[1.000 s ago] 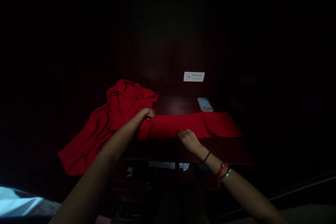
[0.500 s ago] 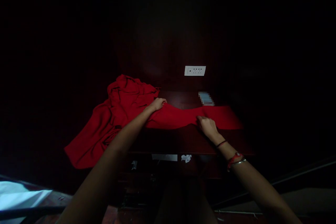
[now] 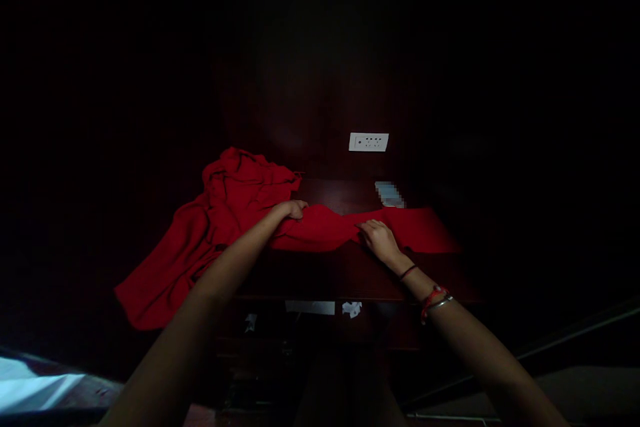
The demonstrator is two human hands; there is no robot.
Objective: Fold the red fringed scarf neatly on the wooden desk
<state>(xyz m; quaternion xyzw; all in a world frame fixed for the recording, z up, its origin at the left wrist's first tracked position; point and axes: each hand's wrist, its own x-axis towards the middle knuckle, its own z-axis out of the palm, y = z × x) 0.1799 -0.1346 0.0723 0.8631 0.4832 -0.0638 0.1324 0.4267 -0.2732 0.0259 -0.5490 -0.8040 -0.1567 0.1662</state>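
A red cloth (image 3: 323,227) lies over the dark desk (image 3: 310,270), bunched into loose folds on the left and stretched in a long, sleeve-like strip to the right. My left hand (image 3: 296,208) is closed on the strip's upper edge, beside the bunched part. Further right, my right hand (image 3: 380,239) has its fingers closed on the strip, which narrows and creases there. The fingertips of both hands are partly hidden. Beyond my right hand the strip's end lies flat. One corner of the cloth hangs toward the lower left.
A white wall socket (image 3: 369,141) sits on the dark panel behind the desk. A blurred, pale blue flat object (image 3: 389,194) lies behind the strip. White paper (image 3: 310,307) and a crumpled white scrap (image 3: 352,309) rest on a shelf below the desk edge.
My right hand has slid left along the strip, closer to my left hand. The strip between my hands has bulged upward slightly. The view has tilted a little.
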